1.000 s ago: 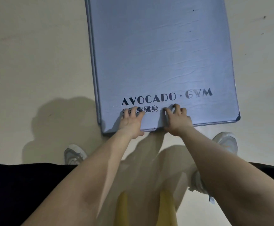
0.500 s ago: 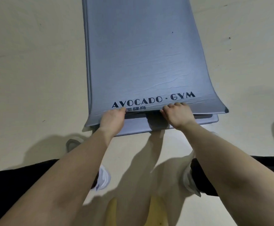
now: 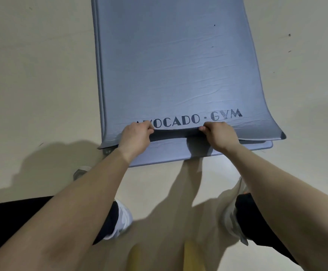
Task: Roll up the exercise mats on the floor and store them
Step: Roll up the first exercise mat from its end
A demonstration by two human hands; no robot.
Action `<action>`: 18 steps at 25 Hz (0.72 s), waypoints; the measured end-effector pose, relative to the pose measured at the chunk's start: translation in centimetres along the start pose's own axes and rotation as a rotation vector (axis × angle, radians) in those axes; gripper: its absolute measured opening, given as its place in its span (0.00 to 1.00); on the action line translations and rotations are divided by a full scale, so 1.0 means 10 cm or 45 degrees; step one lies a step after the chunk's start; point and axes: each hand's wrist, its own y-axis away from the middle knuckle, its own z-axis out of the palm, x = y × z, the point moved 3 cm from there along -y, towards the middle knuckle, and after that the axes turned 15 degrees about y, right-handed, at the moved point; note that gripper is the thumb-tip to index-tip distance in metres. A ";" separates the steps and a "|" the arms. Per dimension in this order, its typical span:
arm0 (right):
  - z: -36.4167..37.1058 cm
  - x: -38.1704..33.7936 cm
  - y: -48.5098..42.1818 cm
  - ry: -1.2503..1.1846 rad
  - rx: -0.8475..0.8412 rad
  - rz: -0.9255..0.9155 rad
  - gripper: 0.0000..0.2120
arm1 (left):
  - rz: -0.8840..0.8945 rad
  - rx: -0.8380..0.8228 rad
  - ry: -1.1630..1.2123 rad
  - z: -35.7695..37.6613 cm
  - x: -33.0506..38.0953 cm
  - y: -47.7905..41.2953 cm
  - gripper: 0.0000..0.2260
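Where the left hand (image 3: 134, 136) and right hand (image 3: 219, 136) curl round its raised edge, the mat (image 3: 175, 65) reads, probably, "AVOCADO · GYM".

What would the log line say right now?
left hand: grips top mat edge | right hand: grips same edge | edge: raised off lower mat
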 end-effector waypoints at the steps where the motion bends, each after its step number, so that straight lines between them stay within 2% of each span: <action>1: -0.05 -0.03 0.00 0.106 0.070 0.044 0.18 | -0.030 0.028 -0.016 0.00 0.00 0.01 0.09; 2: -0.13 -0.07 -0.02 0.224 0.107 0.055 0.19 | -0.088 0.027 -0.051 -0.03 0.01 0.01 0.09; 4: -0.29 -0.16 -0.01 0.335 0.036 0.002 0.20 | -0.203 -0.103 -0.104 -0.13 -0.03 0.04 0.10; 7: -0.30 -0.16 0.00 0.264 -0.284 -0.062 0.24 | -0.290 -0.431 -0.067 -0.24 -0.09 -0.02 0.09; 8: -0.28 -0.15 0.00 0.217 -0.325 -0.085 0.23 | -0.310 -0.485 -0.056 -0.26 -0.09 -0.06 0.09; 9: -0.27 -0.16 0.02 0.198 -0.266 -0.113 0.21 | -0.329 -0.479 -0.058 -0.25 -0.10 -0.09 0.10; 10: -0.26 -0.17 0.04 0.232 -0.063 -0.152 0.18 | -0.331 -0.421 -0.083 -0.22 -0.11 -0.13 0.10; 12: -0.22 -0.18 0.20 0.390 0.530 -0.173 0.11 | -0.288 -0.253 -0.178 -0.14 -0.11 -0.19 0.11; 13: -0.13 -0.17 0.35 0.450 0.757 -0.195 0.09 | -0.241 -0.187 -0.227 -0.09 -0.11 -0.21 0.12; 14: 0.04 -0.15 0.49 0.481 0.807 -0.253 0.12 | -0.187 -0.136 -0.259 -0.05 -0.11 -0.23 0.13; 16: 0.39 -0.05 0.61 0.546 0.514 -0.303 0.30 | -0.107 -0.075 -0.281 0.03 -0.17 -0.28 0.14; 18: 0.59 0.06 0.47 0.566 0.302 -0.306 0.37 | -0.028 0.086 -0.271 0.07 -0.19 -0.25 0.11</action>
